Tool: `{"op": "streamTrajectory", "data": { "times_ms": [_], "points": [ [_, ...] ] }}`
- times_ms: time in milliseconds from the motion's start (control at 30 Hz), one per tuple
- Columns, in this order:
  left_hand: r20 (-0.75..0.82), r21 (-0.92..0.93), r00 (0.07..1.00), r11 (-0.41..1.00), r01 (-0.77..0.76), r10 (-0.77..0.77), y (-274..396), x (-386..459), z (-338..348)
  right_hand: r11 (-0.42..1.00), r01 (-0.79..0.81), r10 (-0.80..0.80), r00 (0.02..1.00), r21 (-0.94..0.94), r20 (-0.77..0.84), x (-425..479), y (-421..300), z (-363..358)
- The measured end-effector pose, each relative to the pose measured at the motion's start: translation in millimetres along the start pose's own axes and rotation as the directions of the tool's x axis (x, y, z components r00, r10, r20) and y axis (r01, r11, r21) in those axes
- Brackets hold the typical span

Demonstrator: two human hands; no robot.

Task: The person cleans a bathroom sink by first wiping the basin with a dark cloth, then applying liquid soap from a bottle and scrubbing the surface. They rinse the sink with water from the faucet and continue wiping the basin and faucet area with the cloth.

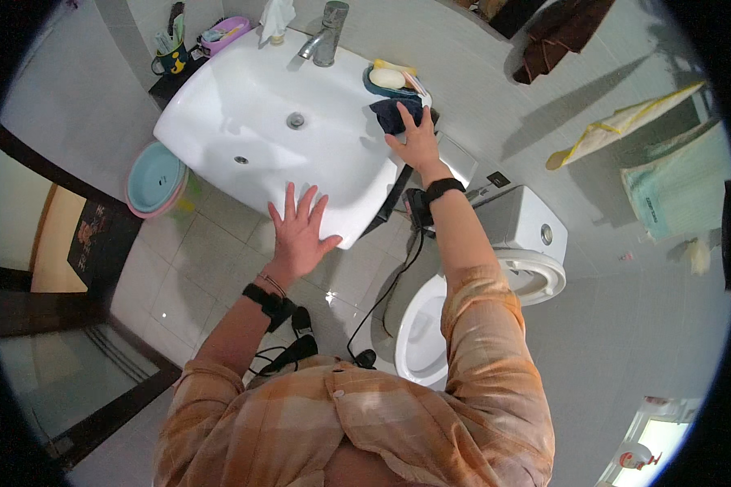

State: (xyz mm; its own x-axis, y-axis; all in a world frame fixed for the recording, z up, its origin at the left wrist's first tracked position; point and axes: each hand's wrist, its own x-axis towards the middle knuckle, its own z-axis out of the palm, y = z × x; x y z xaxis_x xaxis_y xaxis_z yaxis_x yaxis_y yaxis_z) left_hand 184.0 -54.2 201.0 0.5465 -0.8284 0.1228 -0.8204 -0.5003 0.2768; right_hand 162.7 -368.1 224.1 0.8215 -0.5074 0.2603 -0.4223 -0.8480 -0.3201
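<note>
My right hand (417, 143) reaches over the right rim of a white washbasin (341, 158). Its fingers are spread at the edge of a dark folded cloth (396, 115); whether they touch it I cannot tell. Behind the cloth, a pale bar of soap (387, 78) lies in a dark teal soap dish (373, 89). My left hand (300, 234) is spread, with nothing in it, over the basin's front edge. A chrome faucet (326, 39) stands at the back, its spout above the basin. The metal drain stopper (296, 120) sits in the bowl.
Left of the basin are a mug with toothbrushes (172, 59), a purple basket (225, 35) and stacked plastic basins (155, 176). A white toilet (423, 329) with its lid raised stands at right. A black cable (396, 283) crosses the tiled floor. Towels (676, 189) hang on the right wall.
</note>
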Motion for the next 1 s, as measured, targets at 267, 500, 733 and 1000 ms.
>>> {"op": "streamTrajectory", "data": {
  "times_ms": [267,500,733,1000],
  "points": [
    [0.021,-0.102,1.0,0.995,-0.002,0.004,-5.0,3.4,0.0,0.991,0.035,-0.028,0.998,-0.132,0.053,-3.8,-4.6,19.6],
    [-0.063,-0.143,0.998,0.99,0.019,-0.028,-0.4,5.8,7.1,0.966,0.134,-0.144,0.989,0.223,0.028,-138.0,-76.8,5.6],
    [-0.316,-0.098,0.941,0.99,0.097,-0.124,-8.2,31.2,5.5,0.963,0.016,0.001,0.998,0.27,-0.06,-127.8,-46.6,14.2],
    [-0.268,0.043,0.952,0.986,0.162,-0.145,7.9,61.2,11.2,0.907,-0.356,0.386,0.917,0.225,-0.104,-20.6,46.1,28.3]
  ]
}}
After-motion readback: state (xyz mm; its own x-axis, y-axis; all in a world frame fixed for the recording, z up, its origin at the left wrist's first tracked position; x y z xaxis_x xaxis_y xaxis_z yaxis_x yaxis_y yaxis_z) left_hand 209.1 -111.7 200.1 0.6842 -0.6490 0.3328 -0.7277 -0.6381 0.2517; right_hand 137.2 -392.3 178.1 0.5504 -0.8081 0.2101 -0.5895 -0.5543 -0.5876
